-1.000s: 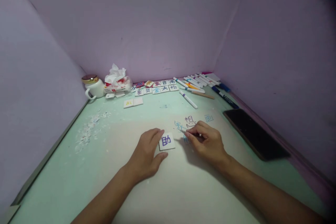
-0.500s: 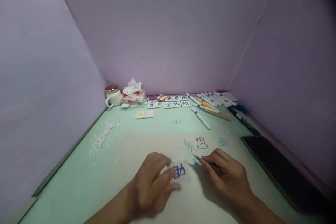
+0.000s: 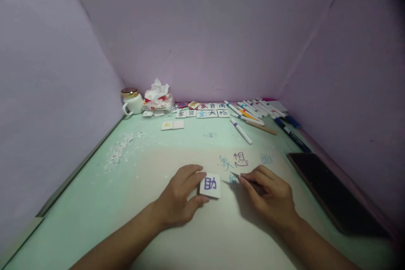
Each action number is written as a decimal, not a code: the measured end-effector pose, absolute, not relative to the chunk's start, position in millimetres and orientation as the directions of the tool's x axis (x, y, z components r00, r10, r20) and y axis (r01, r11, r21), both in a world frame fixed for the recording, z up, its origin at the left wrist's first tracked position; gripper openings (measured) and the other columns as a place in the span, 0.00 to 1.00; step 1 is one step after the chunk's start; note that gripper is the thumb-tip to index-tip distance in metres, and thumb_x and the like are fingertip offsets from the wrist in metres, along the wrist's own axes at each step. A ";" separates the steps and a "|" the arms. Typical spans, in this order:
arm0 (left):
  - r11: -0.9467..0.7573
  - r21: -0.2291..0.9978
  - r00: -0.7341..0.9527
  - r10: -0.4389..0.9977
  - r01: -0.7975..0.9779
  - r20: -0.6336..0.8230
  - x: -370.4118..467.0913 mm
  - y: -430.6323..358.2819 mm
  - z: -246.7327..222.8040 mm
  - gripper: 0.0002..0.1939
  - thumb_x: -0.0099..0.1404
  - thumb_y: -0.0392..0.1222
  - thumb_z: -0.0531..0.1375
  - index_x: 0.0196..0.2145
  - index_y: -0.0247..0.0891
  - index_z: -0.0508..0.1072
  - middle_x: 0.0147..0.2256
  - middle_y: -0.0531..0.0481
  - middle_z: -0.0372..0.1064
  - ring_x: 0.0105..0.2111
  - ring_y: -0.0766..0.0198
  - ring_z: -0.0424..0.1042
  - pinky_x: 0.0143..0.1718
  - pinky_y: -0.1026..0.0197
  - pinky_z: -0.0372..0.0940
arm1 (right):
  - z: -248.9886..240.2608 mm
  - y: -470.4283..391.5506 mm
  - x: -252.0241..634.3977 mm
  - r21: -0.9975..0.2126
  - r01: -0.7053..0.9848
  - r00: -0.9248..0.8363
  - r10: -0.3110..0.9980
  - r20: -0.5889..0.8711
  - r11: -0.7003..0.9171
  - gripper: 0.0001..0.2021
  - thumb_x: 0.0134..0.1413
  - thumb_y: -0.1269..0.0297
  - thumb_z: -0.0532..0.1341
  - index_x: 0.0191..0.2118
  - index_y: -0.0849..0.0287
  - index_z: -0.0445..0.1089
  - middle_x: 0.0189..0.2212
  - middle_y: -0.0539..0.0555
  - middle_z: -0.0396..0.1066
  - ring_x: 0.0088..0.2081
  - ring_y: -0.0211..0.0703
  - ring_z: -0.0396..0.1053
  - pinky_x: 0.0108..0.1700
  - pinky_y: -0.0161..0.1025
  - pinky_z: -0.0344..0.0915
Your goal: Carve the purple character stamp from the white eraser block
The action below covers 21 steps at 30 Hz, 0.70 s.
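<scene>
Your worktop [image 3: 76, 194] reaches away from you to the lettered tiles [image 3: 201, 114] near the back wall [image 3: 202, 38], bounded at the far left by its long edge and on the right by the dark phone [image 3: 332, 196]. The thin pointed tool [image 3: 236, 174], pinched in the closed fingers of your right hand [image 3: 274, 194], aims its long axis left and away from you, its tip apart from the white tile [image 3: 210, 185]. That roughly square tile, its bold purple character upright to you, sits between your hands, gripped on its left by your left hand [image 3: 179, 198], thumb and fingers parted to its width.
</scene>
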<state>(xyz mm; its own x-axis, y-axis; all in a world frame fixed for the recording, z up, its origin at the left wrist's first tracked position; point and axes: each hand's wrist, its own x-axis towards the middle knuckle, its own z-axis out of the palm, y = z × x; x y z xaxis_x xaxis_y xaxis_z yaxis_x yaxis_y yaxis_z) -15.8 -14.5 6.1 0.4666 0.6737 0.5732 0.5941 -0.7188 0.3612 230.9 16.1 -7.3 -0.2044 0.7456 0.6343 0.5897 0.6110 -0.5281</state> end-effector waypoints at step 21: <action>-0.629 0.426 0.554 0.777 0.651 0.301 -11.9 -1.3 1.5 0.17 0.63 0.39 0.56 0.49 0.32 0.65 0.44 0.38 0.65 0.44 0.50 0.62 0.45 0.43 0.59 | 2.0 5.1 226.8 -0.987 -0.015 -0.221 0.963 0.158 0.159 0.11 0.57 0.70 0.58 0.39 0.50 0.77 0.34 0.52 0.75 0.31 0.38 0.68 0.32 0.34 0.65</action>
<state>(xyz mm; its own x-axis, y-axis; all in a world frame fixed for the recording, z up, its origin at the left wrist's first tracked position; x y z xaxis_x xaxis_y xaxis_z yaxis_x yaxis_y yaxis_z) -11.9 -1.3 1.5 0.5536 0.7766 0.3008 0.6508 -0.6288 0.4256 226.8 5.1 2.0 -0.2205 0.9625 0.1578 -0.0147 0.1585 -0.9872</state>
